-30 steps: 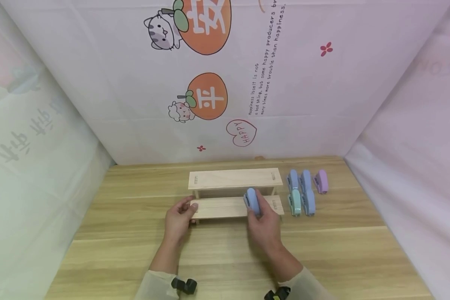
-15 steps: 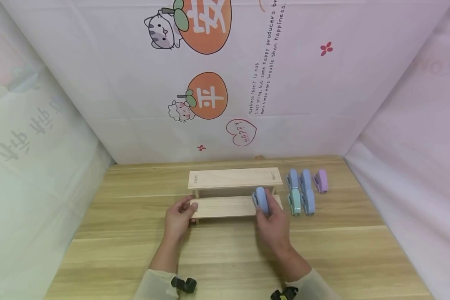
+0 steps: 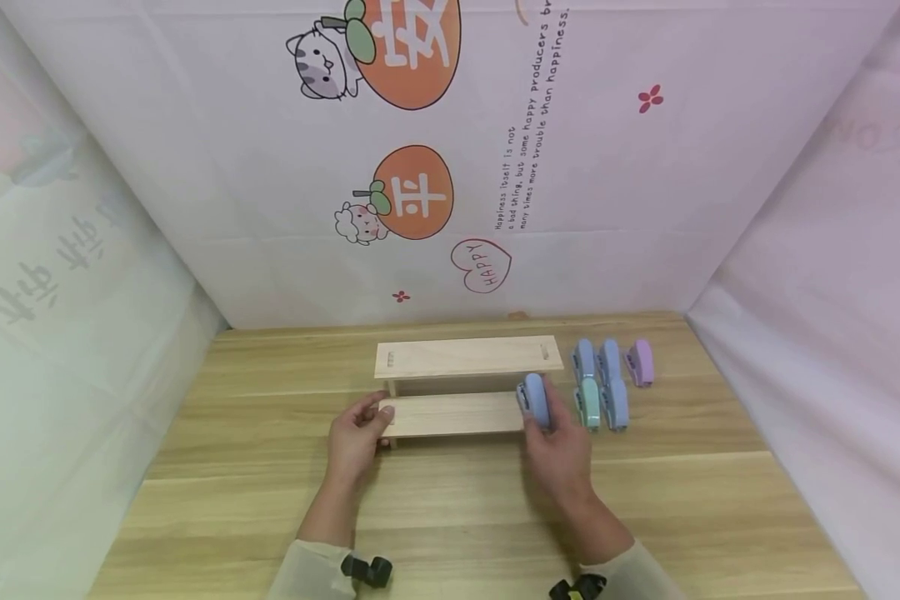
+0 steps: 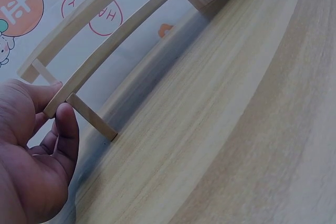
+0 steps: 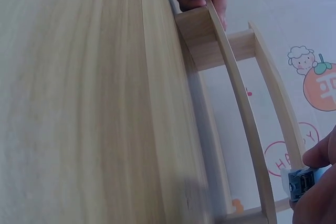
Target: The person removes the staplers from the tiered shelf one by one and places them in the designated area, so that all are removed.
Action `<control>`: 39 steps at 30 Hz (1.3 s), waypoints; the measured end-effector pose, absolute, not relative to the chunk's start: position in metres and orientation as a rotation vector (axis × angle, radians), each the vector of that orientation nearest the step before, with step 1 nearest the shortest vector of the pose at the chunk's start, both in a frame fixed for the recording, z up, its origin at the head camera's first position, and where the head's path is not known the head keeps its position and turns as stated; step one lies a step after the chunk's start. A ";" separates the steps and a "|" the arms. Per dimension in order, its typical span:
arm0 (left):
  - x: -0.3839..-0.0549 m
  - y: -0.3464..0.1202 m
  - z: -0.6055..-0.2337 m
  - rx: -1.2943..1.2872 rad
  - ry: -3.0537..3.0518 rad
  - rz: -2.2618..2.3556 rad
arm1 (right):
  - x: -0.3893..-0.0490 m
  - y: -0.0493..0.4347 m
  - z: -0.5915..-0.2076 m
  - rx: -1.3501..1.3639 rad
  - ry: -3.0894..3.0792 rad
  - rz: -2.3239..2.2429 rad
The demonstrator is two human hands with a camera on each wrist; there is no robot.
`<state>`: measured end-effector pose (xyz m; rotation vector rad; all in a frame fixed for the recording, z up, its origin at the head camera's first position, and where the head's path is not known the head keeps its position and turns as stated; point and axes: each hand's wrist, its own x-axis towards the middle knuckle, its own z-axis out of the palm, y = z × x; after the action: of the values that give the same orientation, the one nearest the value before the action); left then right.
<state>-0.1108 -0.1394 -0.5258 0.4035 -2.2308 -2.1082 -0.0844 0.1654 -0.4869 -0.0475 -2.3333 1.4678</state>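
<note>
A two-step wooden stand [image 3: 453, 415] sits mid-table, with a low front board and a raised back board. My left hand [image 3: 354, 442] pinches the left end of the front board, thumb on top; the left wrist view shows fingers [image 4: 67, 124] curled under it. Above the right end of that board, my right hand [image 3: 561, 454] holds a small light-blue stapler [image 3: 536, 400] between thumb and fingers. Its metal-fitted end [image 5: 300, 183] shows in the right wrist view. Whether the stapler touches the board, I cannot tell.
Right of the stand, several small staplers are grouped on the table: blue ones [image 3: 609, 358], a mint-green one [image 3: 588, 406] and, slightly apart, a purple one [image 3: 641, 363]. A printed white cloth [image 3: 570, 275] rises behind the table, with cloth sides left and right.
My right hand has moved to the right along the front board with the blue stapler, to the board's right end. My left hand has stayed on the board's left end.
</note>
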 end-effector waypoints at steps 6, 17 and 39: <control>-0.110 -0.140 -0.526 0.415 -2.241 -2.093 | -0.085 0.172 -0.490 -0.040 -2.312 1.383; -0.109 -0.141 -0.527 0.394 -2.246 -2.097 | -0.082 0.183 -0.489 -0.082 -2.295 1.340; -0.111 -0.139 -0.524 0.404 -2.257 -2.069 | -0.081 0.206 -0.489 -0.186 -2.247 1.303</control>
<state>-0.1107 -0.1395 -0.5242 0.4039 -2.2572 -2.0685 -0.0805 0.2062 -0.4895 -0.1861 -2.2468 1.3026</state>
